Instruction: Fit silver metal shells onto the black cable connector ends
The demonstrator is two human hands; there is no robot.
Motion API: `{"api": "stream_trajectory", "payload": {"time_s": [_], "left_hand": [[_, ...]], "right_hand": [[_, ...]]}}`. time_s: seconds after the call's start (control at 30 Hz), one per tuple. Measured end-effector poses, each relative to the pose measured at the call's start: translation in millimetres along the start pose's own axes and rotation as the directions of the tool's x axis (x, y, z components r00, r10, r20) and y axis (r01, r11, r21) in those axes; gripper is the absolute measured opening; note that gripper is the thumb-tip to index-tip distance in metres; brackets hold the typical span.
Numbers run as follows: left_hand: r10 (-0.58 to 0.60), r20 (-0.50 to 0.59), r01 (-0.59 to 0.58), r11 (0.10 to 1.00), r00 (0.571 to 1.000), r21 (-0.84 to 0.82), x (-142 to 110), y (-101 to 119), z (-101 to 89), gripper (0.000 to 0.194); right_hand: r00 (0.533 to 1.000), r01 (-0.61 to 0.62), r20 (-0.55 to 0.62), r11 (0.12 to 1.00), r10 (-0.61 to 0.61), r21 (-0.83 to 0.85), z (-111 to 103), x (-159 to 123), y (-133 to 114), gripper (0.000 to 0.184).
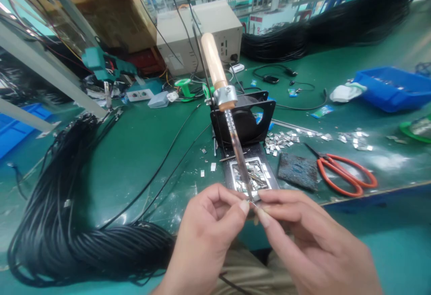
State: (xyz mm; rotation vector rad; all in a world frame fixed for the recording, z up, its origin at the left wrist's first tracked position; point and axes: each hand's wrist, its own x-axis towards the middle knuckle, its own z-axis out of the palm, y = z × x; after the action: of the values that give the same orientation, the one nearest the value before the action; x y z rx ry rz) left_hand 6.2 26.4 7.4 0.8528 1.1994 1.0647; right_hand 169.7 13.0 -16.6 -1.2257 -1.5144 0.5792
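Observation:
A soldering iron [239, 156] with a wooden handle [212, 57] is held in a stand, its tip slanting down to my fingertips. My left hand [213, 227] is closed in a pinch just left of the tip. On the other side, my right hand [303, 232] pinches too, its thumb and fingers close to the tip. A thin, light piece shows between the two sets of fingertips, too small to name. Below my hands a black cable [235, 283] runs across my lap; where its end goes is hidden. Behind the fingertips a tray [232, 169] holds small metal pieces.
Orange-handled scissors [348, 176] lie right of a dark worn pad [298, 171]. Small metal pieces [283, 141] are scattered behind it. A black cable bundle [67, 205] covers the left side. A blue bin [392, 88] and a beige box [202, 34] stand further back.

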Motion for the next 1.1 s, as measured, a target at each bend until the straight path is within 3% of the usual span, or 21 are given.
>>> {"api": "stream_trajectory", "payload": {"time_s": [0.1, 0.27, 0.4, 1.1], "left_hand": [[-0.004, -0.013, 0.004, 1.000, 1.000, 0.016, -0.4, -0.9, 0.5, 0.023], [-0.009, -0.021, 0.010, 1.000, 1.000, 0.028, -1.6, -1.9, 0.7, 0.023], [-0.016, -0.005, 0.016, 1.000, 1.000, -0.012, -2.2, -2.7, 0.1, 0.022], [0.026, -0.020, -0.025, 0.998, 0.999, 0.054, -1.9, -0.4, 2.7, 0.023]], "right_hand": [[0.999, 0.022, 0.033, 0.999, -0.022, -0.029, -1.3, -1.2, -0.5, 0.012], [1.000, 0.023, -0.007, 1.000, -0.023, -0.001, -2.7, -5.4, 1.7, 0.011], [0.998, 0.048, 0.048, 0.998, -0.046, -0.044, -4.7, -5.0, 2.1, 0.012], [1.000, 0.004, 0.029, 1.000, -0.004, 0.004, -4.4, -0.2, -1.6, 0.013]]}}
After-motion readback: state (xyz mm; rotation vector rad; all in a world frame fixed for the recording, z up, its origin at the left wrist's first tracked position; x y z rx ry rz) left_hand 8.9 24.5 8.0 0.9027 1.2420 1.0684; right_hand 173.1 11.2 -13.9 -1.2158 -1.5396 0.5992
